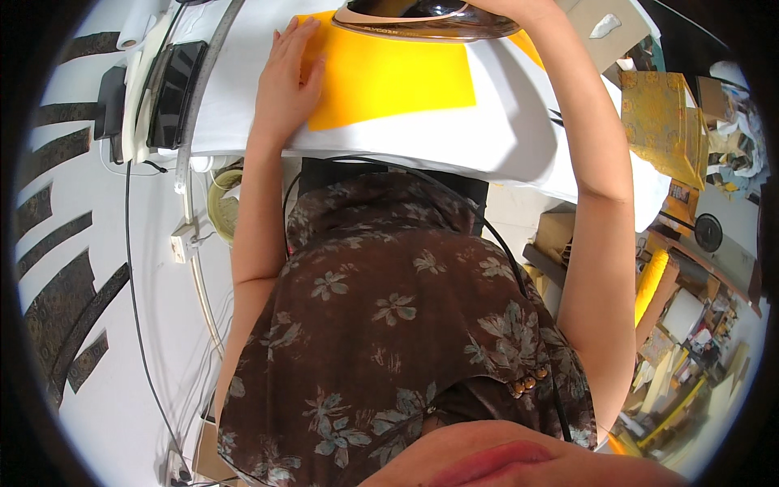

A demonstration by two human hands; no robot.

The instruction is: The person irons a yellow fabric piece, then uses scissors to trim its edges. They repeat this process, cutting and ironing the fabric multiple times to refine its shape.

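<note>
Ironing under way: left hand (292,77) spread flat on yellow sheet (389,85), right hand (519,8), grip cut off at top edge, guides iron (426,20); next pass needs cloth held taut

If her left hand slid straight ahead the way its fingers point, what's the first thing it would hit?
The left hand lies flat on the yellow fabric, fingers pointing up and slightly right. Going straight on, it would likely meet the iron resting at the fabric's far edge, though the picture's rim makes the exact line uncertain.
</note>
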